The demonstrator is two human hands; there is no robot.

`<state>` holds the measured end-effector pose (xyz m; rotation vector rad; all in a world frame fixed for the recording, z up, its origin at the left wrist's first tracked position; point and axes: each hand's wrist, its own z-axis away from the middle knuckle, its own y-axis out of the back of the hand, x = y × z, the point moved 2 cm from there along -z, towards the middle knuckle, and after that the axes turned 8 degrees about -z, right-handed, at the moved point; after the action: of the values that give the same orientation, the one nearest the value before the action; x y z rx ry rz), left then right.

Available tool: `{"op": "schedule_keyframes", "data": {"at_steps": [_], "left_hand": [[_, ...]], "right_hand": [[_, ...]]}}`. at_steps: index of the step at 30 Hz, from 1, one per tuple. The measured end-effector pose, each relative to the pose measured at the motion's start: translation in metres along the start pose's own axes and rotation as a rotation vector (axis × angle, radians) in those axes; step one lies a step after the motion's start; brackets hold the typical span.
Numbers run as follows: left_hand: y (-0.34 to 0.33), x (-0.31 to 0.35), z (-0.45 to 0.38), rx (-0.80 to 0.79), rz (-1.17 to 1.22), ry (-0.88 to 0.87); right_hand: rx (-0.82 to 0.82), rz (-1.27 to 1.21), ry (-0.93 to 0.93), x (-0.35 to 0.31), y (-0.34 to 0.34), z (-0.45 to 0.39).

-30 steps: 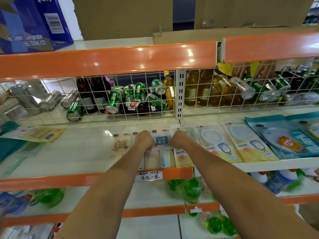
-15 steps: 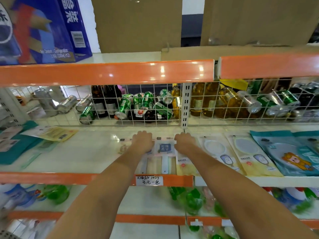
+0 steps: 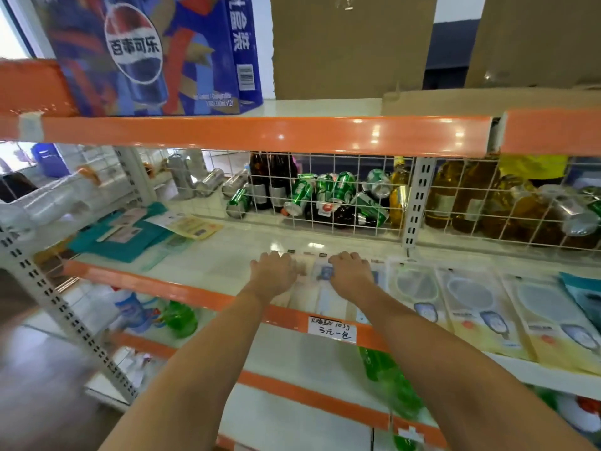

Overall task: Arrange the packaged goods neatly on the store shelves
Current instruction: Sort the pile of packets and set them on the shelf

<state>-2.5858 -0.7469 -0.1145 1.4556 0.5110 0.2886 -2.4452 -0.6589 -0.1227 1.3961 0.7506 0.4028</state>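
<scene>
Both my hands lie palm down on flat clear packets at the middle of the white shelf. My left hand presses on a pale packet, most of it hidden under the hand. My right hand presses on the neighbouring packets. Between the two hands shows a clear packet with a blue label. To the right runs a row of yellow-and-white packets with round mesh pieces, lying flat side by side. A teal packet ends the row at the frame edge.
A wire grid backs the shelf, with green cans and oil bottles behind it. Teal packets and leaflets lie at the left. A blue cola carton and cardboard boxes stand above. A handwritten price tag hangs on the orange shelf edge.
My hands have slid the packets a little farther back on the shelf, and their fingers now lie flatter. The view has swung up and to the left.
</scene>
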Motion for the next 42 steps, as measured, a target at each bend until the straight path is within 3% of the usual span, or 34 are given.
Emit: {"op": "schedule_keyframes", "data": {"at_steps": [6,18,34,42], "left_hand": [[-0.001,-0.076,0.013,0.032,-0.022,0.109],[-0.017,-0.221,0.033,-0.068,0.003,0.268],[-0.058,-0.323,-0.015,-0.024,0.072,0.363],[-0.049,-0.378,-0.048,0.085,0.184,0.477]], "right_hand": [[-0.003,-0.032,0.085,-0.078,-0.004,-0.018],[0.009,-0.098,0.227,-0.241,-0.048,-0.053],[-0.095,0.023,0.359,-0.328,-0.092,-0.155],[-0.052,-0.072,0.422,-0.369,-0.085,-0.217]]}}
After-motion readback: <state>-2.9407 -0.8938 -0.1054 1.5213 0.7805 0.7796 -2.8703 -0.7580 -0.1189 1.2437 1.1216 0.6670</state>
